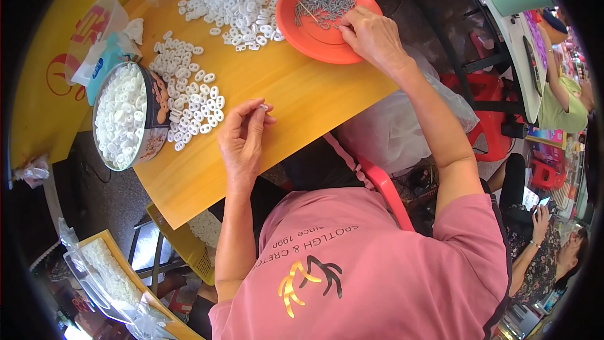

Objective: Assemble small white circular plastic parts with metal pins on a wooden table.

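My left hand is raised over the wooden table, fingers curled. Between its thumb and fingertips shows a bit of a small white plastic piece. My right hand reaches over the right rim of an orange plate, thumb and fingers pinched together near the small grey metal pieces, which look like screws. Whatever the right fingertips hold is too small to make out. Closest to my left hand lies a spread of white oval pieces with two holes.
A round tub heaped with white pieces stands at the table's left edge, beside a blue tissue pack. More white pieces lie at the far side. A red stool and plastic bag are right of the table.
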Demonstrator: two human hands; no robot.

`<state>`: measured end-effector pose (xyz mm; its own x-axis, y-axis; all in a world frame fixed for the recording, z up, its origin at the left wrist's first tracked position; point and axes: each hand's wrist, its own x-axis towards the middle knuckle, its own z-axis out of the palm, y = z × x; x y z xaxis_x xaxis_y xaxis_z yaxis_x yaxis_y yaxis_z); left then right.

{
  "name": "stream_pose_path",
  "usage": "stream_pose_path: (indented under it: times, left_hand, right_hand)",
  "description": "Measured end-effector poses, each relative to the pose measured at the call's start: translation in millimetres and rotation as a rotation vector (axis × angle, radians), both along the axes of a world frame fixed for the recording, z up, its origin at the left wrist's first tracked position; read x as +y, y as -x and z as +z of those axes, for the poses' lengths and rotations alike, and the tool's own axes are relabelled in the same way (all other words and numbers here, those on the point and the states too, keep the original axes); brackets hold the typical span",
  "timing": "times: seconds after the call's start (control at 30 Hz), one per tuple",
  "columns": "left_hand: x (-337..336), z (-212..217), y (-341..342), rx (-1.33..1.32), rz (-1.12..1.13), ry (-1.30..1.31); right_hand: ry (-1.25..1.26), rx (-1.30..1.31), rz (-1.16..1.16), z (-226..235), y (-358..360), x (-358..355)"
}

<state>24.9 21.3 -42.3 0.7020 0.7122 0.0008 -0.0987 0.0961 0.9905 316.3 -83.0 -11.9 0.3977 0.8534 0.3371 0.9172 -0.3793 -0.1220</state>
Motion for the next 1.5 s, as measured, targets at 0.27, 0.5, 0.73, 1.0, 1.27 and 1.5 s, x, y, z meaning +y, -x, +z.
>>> stream_pose_path:
  times: [0.27, 0.5, 0.73, 1.0, 1.27, 1.5]
  left_hand:
    - [-0.7, 4.3, -0.9, -0.010, 0.009, 0.017]
    - [0.7, 8.9, 4.8, -0.038, 0.065, 0.139]
    - [-0.4, 24.6, 7.2, -0.222, 0.093, 0.526]
    - [-2.5, 33.6, 21.7, -0.325, 0.047, 0.694]
    - [-7.5, 43.2, 30.4, -0.290, 0.037, 0.582]
    - [-9.3, 43.1, 30.3, -0.274, 0.046, 0.500]
  right_hand:
    - [-0.108, 0.168, -0.010, 17.9, 1.8, -8.8]
    - [-0.430, 1.113, 0.095, 29.4, 39.1, -7.1]
    - [-0.494, 1.317, 0.333, 48.3, 93.8, 6.8]
    - [-0.301, 1.363, 0.509, 31.5, 137.1, 22.5]
    - [-0.299, 1.150, 0.478, 26.1, 154.3, 28.9]
    - [-0.291, 1.009, 0.489, 31.1, 160.4, 28.4]
